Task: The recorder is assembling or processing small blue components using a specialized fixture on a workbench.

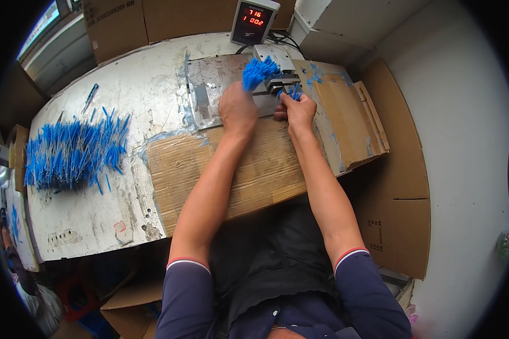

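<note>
My left hand [238, 111] is closed around a bundle of thin blue strips [258, 73], whose ends fan out above the fist. The hand is slightly blurred. My right hand [297, 112] is closed, with thumb and finger pinching a few blue strips [294, 92] beside a small metal machine [281, 84]. That machine has a dark block facing my hands, and the strips are close to it; whether they touch it I cannot tell. A large pile of similar blue strips with silvery, wire-like parts [76, 148] lies at the left of the table.
A display with red digits [254, 22] stands behind the machine, cables beside it. Cardboard [237, 169] covers the table's front edge; a cardboard box [345, 121] sits at right. A pen-like tool [90, 97] lies beyond the pile. A white wall [464, 152] rises at right.
</note>
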Motion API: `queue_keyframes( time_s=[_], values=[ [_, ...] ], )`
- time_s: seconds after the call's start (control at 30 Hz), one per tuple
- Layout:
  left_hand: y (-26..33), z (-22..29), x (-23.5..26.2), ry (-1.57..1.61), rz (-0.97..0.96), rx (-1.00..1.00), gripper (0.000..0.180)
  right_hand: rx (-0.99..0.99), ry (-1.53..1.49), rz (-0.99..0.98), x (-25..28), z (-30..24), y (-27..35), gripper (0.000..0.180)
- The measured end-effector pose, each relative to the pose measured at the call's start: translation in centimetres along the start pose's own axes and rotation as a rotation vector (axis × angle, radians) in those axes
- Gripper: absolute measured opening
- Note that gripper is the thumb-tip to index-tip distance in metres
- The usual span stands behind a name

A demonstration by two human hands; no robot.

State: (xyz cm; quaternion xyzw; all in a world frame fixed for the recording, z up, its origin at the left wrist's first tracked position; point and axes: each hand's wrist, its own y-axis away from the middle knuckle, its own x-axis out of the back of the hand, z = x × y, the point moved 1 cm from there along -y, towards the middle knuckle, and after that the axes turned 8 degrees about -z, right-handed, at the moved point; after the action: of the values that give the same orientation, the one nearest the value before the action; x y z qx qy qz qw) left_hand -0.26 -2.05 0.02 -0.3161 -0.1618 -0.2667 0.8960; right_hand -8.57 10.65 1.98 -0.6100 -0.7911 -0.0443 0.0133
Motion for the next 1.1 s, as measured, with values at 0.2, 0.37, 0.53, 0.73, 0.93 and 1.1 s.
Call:
queue_keyframes(
  time_s=[0.2,0.37,0.53,0.73,0.93,1.1],
  values=[
    [0.3,0.6,0.2,0.007,-0.187,0.014,0.007,-0.005,-0.291,-0.152,1.7,0.6,0.7,0.010],
    [0.3,0.9,0.4,-0.043,-0.233,-0.024,0.009,0.005,-0.314,-0.269,2.3,0.6,1.0,0.014],
    [0.2,0.8,0.4,-0.047,-0.230,-0.038,0.010,-0.003,-0.240,-0.212,2.0,0.6,1.3,0.013],
    [0.1,0.9,0.5,-0.042,-0.238,-0.043,0.009,0.084,-0.176,-0.222,1.9,1.1,2.2,0.016],
    [0.2,0.8,0.5,-0.062,-0.241,-0.056,0.014,0.063,-0.210,-0.134,2.5,-0.4,2.0,0.012],
    [0.1,0.3,0.0,-0.131,-0.312,-0.071,0.016,0.023,-0.004,-0.161,2.3,0.1,2.2,0.011]
  ],
)
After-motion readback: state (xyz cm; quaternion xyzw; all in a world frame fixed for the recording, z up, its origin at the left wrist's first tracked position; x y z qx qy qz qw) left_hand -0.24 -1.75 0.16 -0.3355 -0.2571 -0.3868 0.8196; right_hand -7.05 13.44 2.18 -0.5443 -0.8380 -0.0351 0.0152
